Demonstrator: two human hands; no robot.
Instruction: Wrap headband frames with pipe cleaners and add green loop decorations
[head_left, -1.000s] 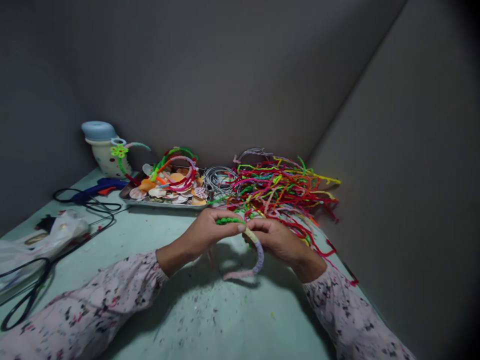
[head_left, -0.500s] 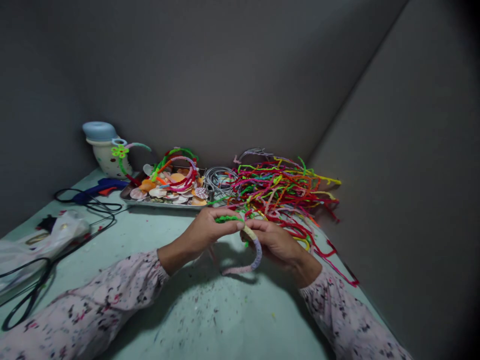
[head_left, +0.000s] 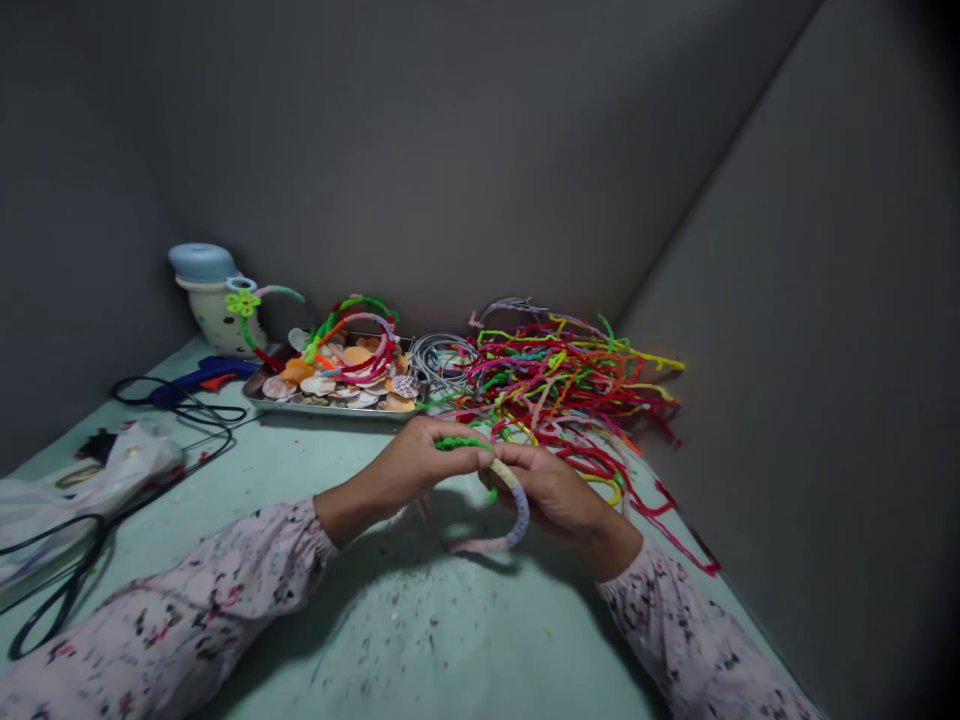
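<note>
My left hand pinches the green stretch of a wrapped pipe-cleaner band. From the fingertips the band curves down through cream and lavender to a pale pink end above the table. My right hand is closed on the same band at the cream part, its fingertips meeting the left thumb. A short green tip pokes out below the right fingers. The fingers partly hide the place where the colours join. Just beyond the hands lies a heap of colourful pipe cleaners.
A metal tray of seashells and coloured rings stands behind my left hand, beside coiled grey wire. Farther left are a spotted cup, a blue glue gun, black cable and a plastic bag. Grey walls enclose the table.
Both hands keep their grip on the band. Its hanging curve has shifted very slightly right; the whole view moved a little too.
</note>
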